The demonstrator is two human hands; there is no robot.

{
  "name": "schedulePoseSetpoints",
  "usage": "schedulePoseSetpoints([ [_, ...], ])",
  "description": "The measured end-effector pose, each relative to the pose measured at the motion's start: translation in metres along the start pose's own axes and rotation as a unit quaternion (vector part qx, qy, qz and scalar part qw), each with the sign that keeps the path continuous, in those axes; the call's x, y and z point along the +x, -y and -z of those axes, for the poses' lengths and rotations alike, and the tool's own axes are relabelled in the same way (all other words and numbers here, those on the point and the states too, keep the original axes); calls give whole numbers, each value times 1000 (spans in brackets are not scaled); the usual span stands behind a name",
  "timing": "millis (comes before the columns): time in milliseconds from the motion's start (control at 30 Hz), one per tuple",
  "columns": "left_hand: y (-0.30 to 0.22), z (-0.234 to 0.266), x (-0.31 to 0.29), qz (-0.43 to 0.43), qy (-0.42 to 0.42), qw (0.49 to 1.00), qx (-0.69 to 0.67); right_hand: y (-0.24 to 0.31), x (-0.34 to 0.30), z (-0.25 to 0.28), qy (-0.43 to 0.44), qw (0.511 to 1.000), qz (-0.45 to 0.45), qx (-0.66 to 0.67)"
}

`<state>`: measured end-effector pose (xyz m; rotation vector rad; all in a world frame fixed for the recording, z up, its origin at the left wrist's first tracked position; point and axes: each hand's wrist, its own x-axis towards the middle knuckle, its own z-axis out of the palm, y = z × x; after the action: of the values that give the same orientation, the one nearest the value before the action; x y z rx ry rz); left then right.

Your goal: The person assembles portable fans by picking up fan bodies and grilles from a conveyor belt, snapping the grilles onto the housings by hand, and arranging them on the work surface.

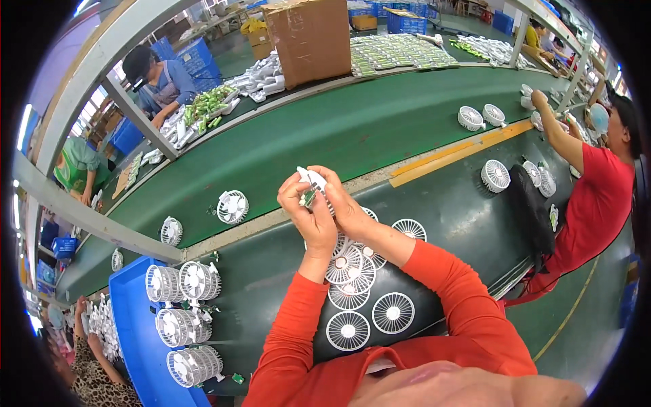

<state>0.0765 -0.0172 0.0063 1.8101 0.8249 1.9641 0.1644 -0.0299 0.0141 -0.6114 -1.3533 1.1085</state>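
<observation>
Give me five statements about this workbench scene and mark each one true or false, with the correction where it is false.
1. Both hands hold a small white part above the bench. True: the left hand and the right hand meet on the white part.
2. The round fan grilles below the hands are black. False: they are white.
3. A blue tray with stacked white fan parts lies at the person's left. True.
4. The conveyor belt is red. False: it is green.
5. The cardboard box sits on the blue tray. False: it stands beyond the belt, on the far side.
</observation>
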Motion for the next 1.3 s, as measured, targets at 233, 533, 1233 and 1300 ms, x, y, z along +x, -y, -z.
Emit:
schedulePoseSetpoints([
  [233, 22, 11, 5, 71, 53, 996, 0, -21, 10, 18, -12, 987, -130, 99],
  [533, 106, 113, 39, 30, -6, 898, 439, 12, 12, 83, -115, 758, -4, -642],
  [1233, 144, 92, 29, 274, -108, 955, 38, 9, -12, 9, 249, 863, -74, -433],
  [1300, 128, 70, 30, 357, -73, 926, -98, 10, -8, 18, 148, 911, -26, -383],
])
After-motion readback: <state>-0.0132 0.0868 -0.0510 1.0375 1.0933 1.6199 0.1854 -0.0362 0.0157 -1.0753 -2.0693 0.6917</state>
